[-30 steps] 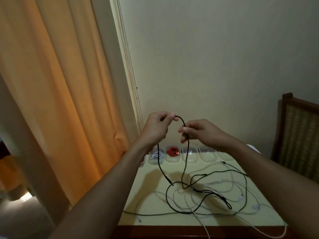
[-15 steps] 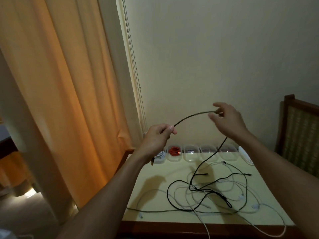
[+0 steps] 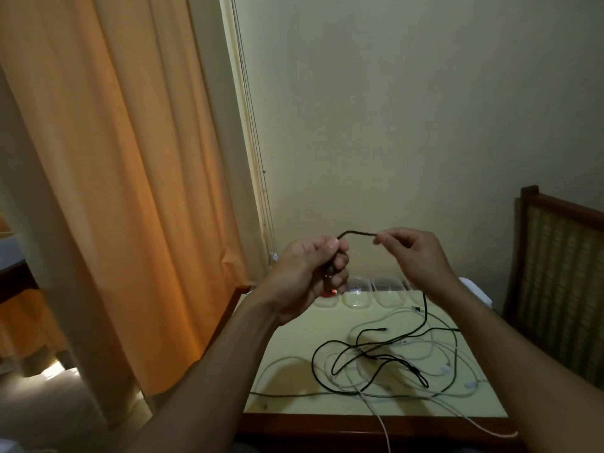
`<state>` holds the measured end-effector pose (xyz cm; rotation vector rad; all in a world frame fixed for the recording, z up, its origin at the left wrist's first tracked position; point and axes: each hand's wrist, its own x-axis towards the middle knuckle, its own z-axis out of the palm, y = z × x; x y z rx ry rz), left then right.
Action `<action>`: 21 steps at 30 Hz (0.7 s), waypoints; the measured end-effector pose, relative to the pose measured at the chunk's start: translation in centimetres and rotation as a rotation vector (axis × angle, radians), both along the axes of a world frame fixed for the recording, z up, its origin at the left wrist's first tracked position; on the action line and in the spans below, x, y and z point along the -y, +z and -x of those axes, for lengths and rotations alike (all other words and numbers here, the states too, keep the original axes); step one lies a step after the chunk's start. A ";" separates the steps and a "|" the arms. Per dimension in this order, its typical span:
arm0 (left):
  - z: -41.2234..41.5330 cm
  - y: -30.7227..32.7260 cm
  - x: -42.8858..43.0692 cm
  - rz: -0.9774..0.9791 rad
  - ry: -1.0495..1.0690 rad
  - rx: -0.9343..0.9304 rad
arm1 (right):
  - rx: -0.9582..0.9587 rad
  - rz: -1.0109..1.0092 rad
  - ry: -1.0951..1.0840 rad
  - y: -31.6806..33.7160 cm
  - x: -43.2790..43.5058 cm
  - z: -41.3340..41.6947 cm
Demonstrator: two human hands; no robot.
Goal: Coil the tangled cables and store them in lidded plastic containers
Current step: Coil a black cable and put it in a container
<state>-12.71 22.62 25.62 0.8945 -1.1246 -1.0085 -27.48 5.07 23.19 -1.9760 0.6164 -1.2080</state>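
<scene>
A black cable [image 3: 358, 233] arches between my two raised hands above the table. My left hand [image 3: 310, 273] grips its end in a curled fist, thumb on top. My right hand [image 3: 411, 253] pinches the cable between thumb and forefinger a short way along. Below my right wrist the black cable [image 3: 425, 308] drops to a tangle of black and white cables [image 3: 376, 358] lying on the pale table [image 3: 294, 328]. A row of clear plastic containers [image 3: 358, 291] stands at the table's far edge; one behind my left hand holds something red [image 3: 330, 291].
An orange curtain [image 3: 130, 191] hangs at the left beside the table. A wooden chair with a woven back [image 3: 555, 273] stands at the right. White cable [image 3: 385, 429] trails over the table's dark wooden front edge [image 3: 359, 423]. A wall is right behind the table.
My right hand has come back left and lower toward my left hand, shortening the raised span of black cable. My left hand now holds more of the cable in its fist.
</scene>
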 end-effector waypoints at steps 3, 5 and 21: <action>1.2 0.4 -1.2 0.166 0.053 -0.157 | -0.207 0.131 0.106 -2.1 -3.7 0.5; 1.6 0.3 -1.7 0.246 0.115 -0.225 | -0.274 0.214 0.179 -3.1 -6.6 1.2; 6.7 -9.3 -11.4 -0.028 0.456 0.989 | -0.043 0.690 0.033 -4.6 -15.5 9.0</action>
